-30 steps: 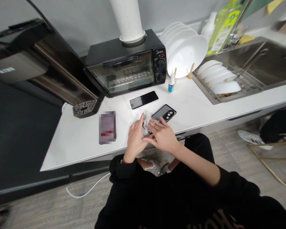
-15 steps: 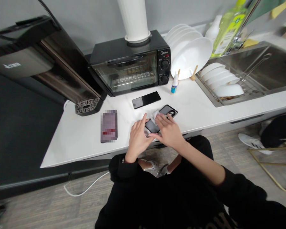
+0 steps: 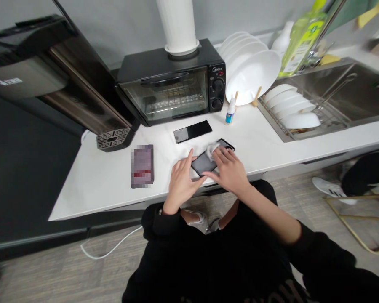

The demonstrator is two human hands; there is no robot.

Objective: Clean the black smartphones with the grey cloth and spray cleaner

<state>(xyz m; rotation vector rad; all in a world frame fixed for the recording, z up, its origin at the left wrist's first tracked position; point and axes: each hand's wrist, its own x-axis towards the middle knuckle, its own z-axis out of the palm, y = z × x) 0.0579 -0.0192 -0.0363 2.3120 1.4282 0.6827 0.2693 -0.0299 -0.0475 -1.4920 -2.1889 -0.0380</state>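
Note:
A dark phone case (image 3: 201,165) lies at a slant on the white counter, near its front edge. My left hand (image 3: 181,179) grips the lower left end of the case between thumb and fingers. Over the upper right part, my right hand (image 3: 230,168) presses a crumpled white cloth (image 3: 211,150) under its fingertips. Behind the case lies a black phone (image 3: 192,131), flat on the counter. A small spray bottle (image 3: 230,112) with a blue label stands to the right of that phone. To the left is a purple box (image 3: 142,166), its surface blurred.
A black toaster oven (image 3: 167,90) carries a white pot (image 3: 177,25). White plates (image 3: 255,75) stand in a rack beside it. On the right, a sink (image 3: 337,97) holds bowls. A tall dark machine (image 3: 78,88) is on the left. A person's shoe (image 3: 331,190) shows at right.
The cloth and my right hand have slid right and slightly up along the case. My left hand stays at its lower left end. The view has shifted slightly.

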